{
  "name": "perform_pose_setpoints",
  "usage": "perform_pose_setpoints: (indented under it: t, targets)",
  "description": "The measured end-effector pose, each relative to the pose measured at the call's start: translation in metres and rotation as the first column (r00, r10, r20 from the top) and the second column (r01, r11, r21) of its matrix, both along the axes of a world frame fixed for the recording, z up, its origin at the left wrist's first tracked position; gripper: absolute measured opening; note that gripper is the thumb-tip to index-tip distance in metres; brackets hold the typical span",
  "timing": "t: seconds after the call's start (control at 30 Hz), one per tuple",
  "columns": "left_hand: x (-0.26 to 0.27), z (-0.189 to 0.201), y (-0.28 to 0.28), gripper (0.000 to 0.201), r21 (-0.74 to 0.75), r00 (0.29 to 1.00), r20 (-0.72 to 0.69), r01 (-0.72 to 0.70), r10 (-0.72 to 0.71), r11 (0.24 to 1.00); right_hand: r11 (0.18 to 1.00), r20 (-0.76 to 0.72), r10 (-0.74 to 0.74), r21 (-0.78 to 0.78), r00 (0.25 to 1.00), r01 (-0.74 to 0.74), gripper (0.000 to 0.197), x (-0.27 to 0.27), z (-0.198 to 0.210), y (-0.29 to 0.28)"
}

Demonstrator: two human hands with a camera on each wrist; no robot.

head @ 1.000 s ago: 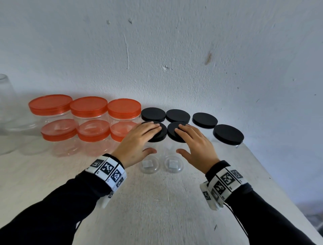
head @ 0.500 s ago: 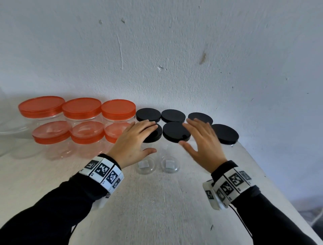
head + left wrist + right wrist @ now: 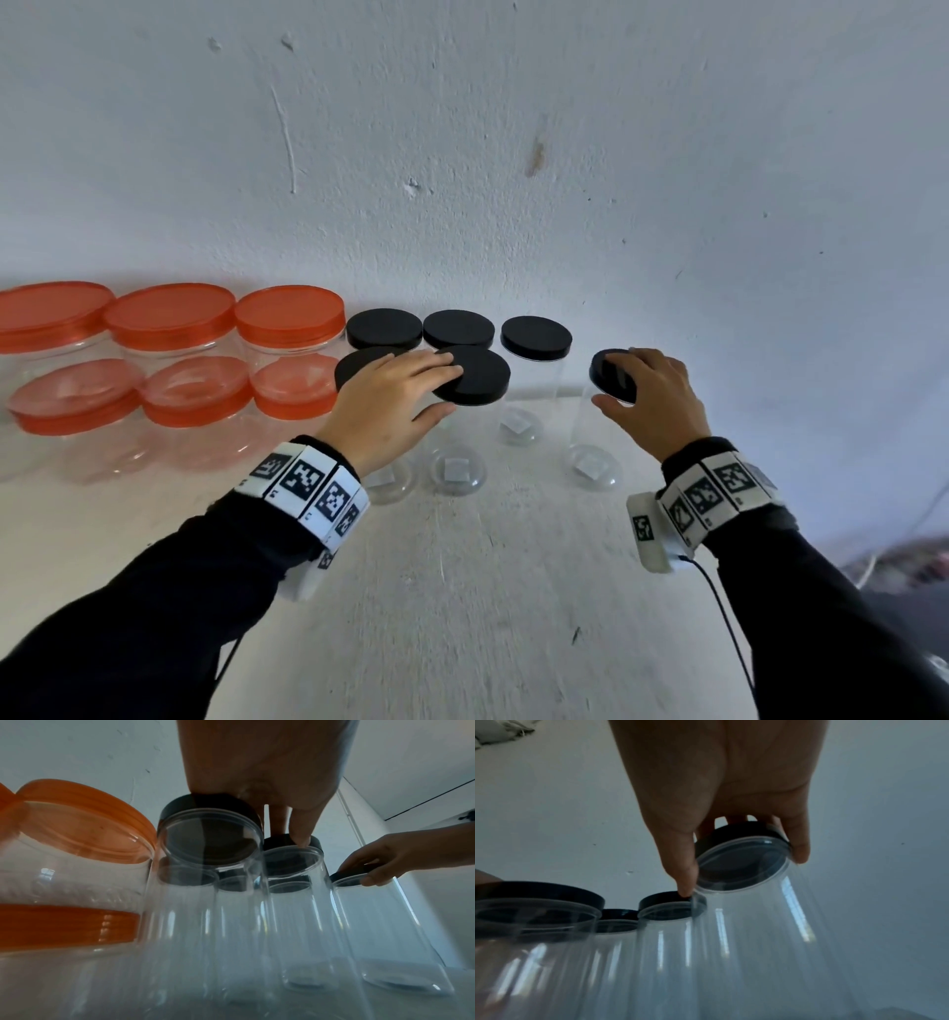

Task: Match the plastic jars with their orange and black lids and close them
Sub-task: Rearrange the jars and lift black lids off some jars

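Gripping the rightmost black lid (image 3: pixel 612 374) from above, the right hand (image 3: pixel 655 398) curls its thumb and fingers round the rim; the right wrist view shows the tall clear jar (image 3: pixel 757 923) beneath that lid leaning away from its neighbours, its base on the white table (image 3: pixel 462 616). Whether the base has lifted on one side cannot be told.

Just to the left of that hand stands another tall jar under a black lid (image 3: pixel 535 337), apart from the tilted one at the top.

The left hand (image 3: pixel 385 406) lies palm down with straight fingers across two front-row black lids: the palm covers one lid (image 3: pixel 354 366), and the fingertips (image 3: pixel 444 366) rest on the next lid (image 3: pixel 475 383) to its right, with the thumb below that lid's edge. The left wrist view shows the clear jars under these lids standing upright, close together.

Beyond the left hand, against the wall (image 3: pixel 462 154), are two more black-lidded jars (image 3: pixel 384 329). Farther to the left of that hand sit six wider jars with orange lids (image 3: pixel 287 314), in two rows, all capped.
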State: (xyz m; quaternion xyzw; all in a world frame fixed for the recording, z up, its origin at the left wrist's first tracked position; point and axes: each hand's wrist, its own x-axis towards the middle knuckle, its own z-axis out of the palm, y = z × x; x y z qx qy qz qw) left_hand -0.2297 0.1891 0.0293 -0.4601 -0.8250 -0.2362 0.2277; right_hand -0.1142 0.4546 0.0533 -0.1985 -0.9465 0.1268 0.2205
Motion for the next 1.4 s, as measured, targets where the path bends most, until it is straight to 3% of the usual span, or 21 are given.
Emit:
perform_pose_setpoints:
  t: [0.17,0.33,0.47,0.57,0.8,1.13,1.4]
  targets:
    - [-0.001,-0.002,0.001,0.05,0.018,1.0,-0.025,-0.003,0.004,1.0,0.999,0.002,-0.038,0.005,0.999,0.038,0.05,0.006,0.0,0.008]
    - [-0.001,-0.003,0.001,0.05,0.009,1.0,-0.01,-0.012,0.012,1.0,0.992,0.08,-0.049,0.123,0.996,0.039,0.061,-0.003,0.005,0.003]
    - [-0.001,-0.003,0.001,0.048,0.011,1.0,-0.014,-0.019,0.019,1.0,0.991,-0.079,0.136,0.032,0.988,-0.134,0.06,-0.02,0.016,-0.021]
    - [0.0,-0.002,0.001,0.046,0.007,0.999,-0.03,-0.032,0.032,0.999,0.975,-0.087,0.214,-0.039,0.973,-0.218,0.055,-0.043,0.021,-0.037]
    - [0.0,-0.003,0.001,0.045,0.007,0.999,-0.029,-0.036,0.036,0.999,0.977,0.11,0.155,-0.162,0.982,-0.136,0.058,-0.085,0.017,-0.044]
    - [-0.001,-0.003,0.001,0.044,0.023,0.999,-0.028,-0.045,0.046,0.999,0.952,-0.014,0.189,-0.242,0.982,-0.187,0.051,-0.102,0.005,-0.037]
    - [-0.001,-0.003,0.0,0.048,0.007,0.999,-0.009,-0.036,0.036,0.999,0.951,0.021,0.215,-0.231,0.976,-0.204,0.055,-0.1,0.006,-0.038]
